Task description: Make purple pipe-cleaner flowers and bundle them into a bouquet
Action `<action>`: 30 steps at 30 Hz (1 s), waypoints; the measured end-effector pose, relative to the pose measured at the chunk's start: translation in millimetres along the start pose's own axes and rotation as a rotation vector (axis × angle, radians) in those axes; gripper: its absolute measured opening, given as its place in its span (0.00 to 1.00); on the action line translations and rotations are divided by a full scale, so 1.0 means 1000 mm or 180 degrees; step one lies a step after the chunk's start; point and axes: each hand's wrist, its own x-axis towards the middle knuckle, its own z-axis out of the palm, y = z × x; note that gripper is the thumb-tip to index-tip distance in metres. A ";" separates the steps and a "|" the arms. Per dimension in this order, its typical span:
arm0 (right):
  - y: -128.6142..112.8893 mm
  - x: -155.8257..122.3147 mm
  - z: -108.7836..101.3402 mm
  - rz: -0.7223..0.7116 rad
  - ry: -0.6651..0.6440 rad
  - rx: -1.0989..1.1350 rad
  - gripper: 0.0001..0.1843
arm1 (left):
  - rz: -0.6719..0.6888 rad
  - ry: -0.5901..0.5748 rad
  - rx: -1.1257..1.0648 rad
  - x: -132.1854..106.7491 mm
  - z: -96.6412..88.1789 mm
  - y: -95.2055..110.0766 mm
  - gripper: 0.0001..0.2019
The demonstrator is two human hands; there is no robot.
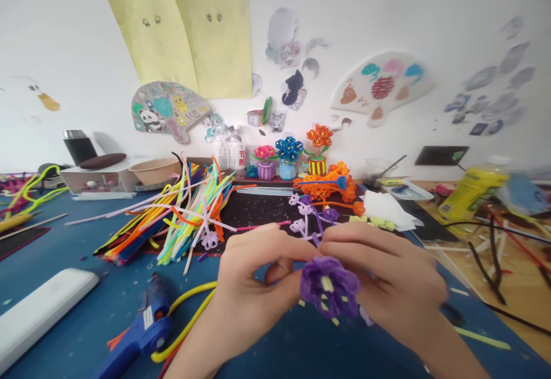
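A purple pipe-cleaner flower with a pale yellow centre faces me, held between both hands over the blue table. My left hand pinches its left edge with thumb and forefinger. My right hand closes around its right side, fingers bent over the top; its thumb is mostly hidden. Just behind the hands lie smaller lilac and purple pipe-cleaner flowers on stems. A piece of lilac shows under the right hand.
A blue glue gun lies at the left front, beside a white case. Behind it is a heap of colourful pipe cleaners. Potted pipe-cleaner flowers and orange blooms stand at the back. A yellow bottle tilts at right.
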 end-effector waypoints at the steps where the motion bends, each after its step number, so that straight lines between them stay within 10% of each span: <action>1: 0.000 0.000 0.000 -0.0002 -0.0006 0.0002 0.11 | 0.0008 0.0007 -0.0019 0.000 0.000 0.000 0.02; 30: 0.001 -0.002 0.000 0.0104 -0.0196 0.0242 0.10 | -0.0296 0.0093 -0.0169 0.000 -0.001 0.000 0.08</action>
